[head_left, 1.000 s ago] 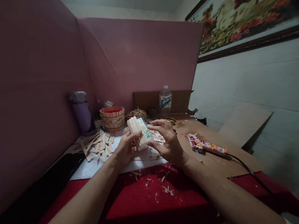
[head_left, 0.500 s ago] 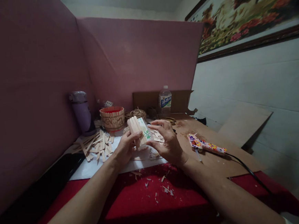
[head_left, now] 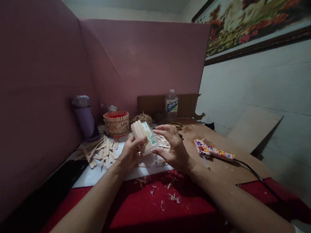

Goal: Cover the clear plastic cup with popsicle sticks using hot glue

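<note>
Stick-faced packet [head_left: 145, 136] in left hand [head_left: 131, 151], right hand [head_left: 175, 149] just beside, perhaps touching

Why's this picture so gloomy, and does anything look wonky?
Head view: the light is dim, its source out of sight; head view: the wooden sticks in the left hand look pale, while the red cloth sinks into shadow towards the bottom; head view: the framed picture slants steeply, perhaps from a wide lens.
</note>
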A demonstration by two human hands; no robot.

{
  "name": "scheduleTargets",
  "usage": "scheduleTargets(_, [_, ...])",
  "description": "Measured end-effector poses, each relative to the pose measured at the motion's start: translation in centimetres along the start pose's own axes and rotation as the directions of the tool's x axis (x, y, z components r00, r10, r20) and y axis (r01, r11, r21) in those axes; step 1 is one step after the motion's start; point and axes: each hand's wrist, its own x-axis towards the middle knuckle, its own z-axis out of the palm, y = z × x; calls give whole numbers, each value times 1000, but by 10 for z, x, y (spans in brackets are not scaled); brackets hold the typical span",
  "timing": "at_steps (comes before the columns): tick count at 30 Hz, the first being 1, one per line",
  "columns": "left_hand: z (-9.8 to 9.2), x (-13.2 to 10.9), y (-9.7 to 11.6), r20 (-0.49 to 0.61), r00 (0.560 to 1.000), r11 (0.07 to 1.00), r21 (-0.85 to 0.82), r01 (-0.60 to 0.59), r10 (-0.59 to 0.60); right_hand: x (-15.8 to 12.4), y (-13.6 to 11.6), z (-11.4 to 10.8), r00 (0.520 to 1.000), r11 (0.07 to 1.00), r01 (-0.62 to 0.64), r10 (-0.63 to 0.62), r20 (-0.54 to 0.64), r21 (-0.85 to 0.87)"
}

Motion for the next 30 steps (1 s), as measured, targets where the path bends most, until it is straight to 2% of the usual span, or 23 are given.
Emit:
scheduleTargets(6, [1,-1,1,40,999,1000,7,30,-30,0,0,1,1000,1000,-7,7,-5,-13])
scheduleTargets(15, [-6,4,-4,59,997,999,9,-44,43,1,-2,0,1000,1000,-2,3,-9,14])
scheduleTargets(24, [-2,-1,0,131,991,1000,8,8,-9,1,0,2,990,990,-133,135,-36,51])
scheduleTargets(30, [-3,-2,-5,185,982,1000,6,24,-24,-1,-1,2,996,996,-91,91,8,4])
